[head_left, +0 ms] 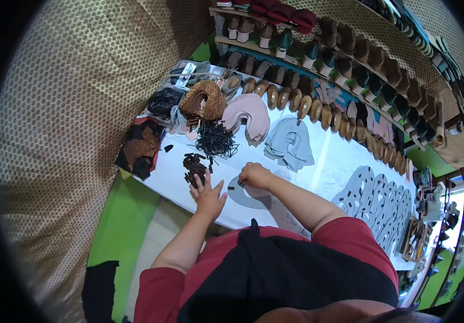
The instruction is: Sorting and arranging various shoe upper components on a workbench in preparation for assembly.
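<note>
A: Please begin from the left. How does the left hand (209, 199) stay?
B: The forearm comes up from the lower edge, and the hand is turned with its fingers spread and pointing away from the body. It is released, just beside a small pile of dark brown strips (193, 168).
A: And the right hand (255, 176)?
B: Its forearm crosses inward from the right, with the elbow wide from the body. The fingers are bent downward and gathered at the upper edge of a grey piece (251, 199). (I cannot tell if they pinch something, because the knuckles cover the tips.)
A: Now tell me how the things look, also from left.
B: The brown strips are short and narrow, lying in a loose heap. Behind them, a little to the right, is a tangled pile of thin black strips (216, 141).
A: Then the grey piece?
B: It lies flat on the white table (326, 161), before the person and between the two forearms. It is matte and curved, with a small dark mark near its left side.
A: And farther right?
B: A stack of grey pieces (291, 145) first, then many overlapping cut-out pieces (374, 196), grey with dark marks.
</note>
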Available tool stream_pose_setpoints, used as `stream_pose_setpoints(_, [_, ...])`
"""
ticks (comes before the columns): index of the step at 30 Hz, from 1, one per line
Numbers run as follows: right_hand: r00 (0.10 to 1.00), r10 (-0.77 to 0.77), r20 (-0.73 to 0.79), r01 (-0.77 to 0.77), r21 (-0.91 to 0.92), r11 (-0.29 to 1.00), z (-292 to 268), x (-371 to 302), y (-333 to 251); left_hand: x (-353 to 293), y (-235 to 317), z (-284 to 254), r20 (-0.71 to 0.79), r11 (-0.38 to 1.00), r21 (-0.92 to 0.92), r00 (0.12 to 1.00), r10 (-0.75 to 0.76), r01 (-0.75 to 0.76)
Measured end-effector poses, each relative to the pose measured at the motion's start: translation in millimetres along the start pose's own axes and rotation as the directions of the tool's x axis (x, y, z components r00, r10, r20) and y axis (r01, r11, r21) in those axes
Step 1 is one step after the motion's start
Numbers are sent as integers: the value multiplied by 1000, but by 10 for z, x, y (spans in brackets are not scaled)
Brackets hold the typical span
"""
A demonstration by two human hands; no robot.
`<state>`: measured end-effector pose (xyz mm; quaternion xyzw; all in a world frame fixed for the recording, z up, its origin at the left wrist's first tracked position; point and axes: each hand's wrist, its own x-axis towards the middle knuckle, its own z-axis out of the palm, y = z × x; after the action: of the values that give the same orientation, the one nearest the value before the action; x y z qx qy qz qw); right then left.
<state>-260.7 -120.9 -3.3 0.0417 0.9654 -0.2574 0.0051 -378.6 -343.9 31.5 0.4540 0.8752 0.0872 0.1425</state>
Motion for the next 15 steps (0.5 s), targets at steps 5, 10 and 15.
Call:
stream_pose_setpoints(5, [992,-126,-4,125,-93,988,16,42,-13,127,144,123,-73,998,-20,996,58,-60])
stream_pose_setpoints(10, [991,-123,-52,120,-56,991,68,13,9,151,209,133,-81,997,-55,996,43,-48])
stream_pose_setpoints(15, [972,-45,-232,41,-22,999,172,-135,-45,173,260,101,-89,992,-121,996,24,-35])
